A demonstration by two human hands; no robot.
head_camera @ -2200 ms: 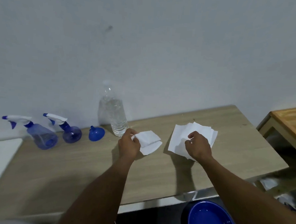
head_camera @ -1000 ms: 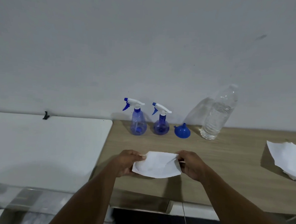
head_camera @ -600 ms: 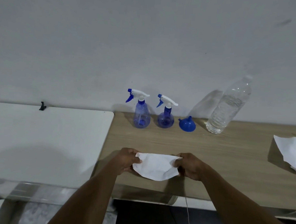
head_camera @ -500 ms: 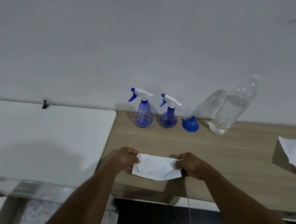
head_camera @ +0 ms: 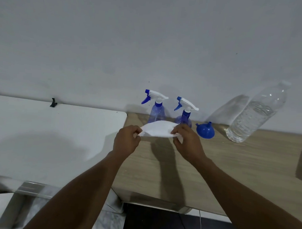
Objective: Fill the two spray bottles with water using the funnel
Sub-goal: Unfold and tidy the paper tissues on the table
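Spray bottles (head_camera: pixel 156 114) stand side by side at the back of the bench (head_camera: pixel 231 167), trigger heads (head_camera: pixel 156 95) on, funnel (head_camera: pixel 205 132) mouth-down just beside them, water bottle (head_camera: pixel 255 116) further right. Filling has not begun: left hand (head_camera: pixel 127 142) and right hand (head_camera: pixel 187 144) each pinch an end of a white paper sheet (head_camera: pixel 157 130) (fingers (head_camera: pixel 136 131) curled on its edges). Next, probably: lay the sheet down, unscrew a trigger head.
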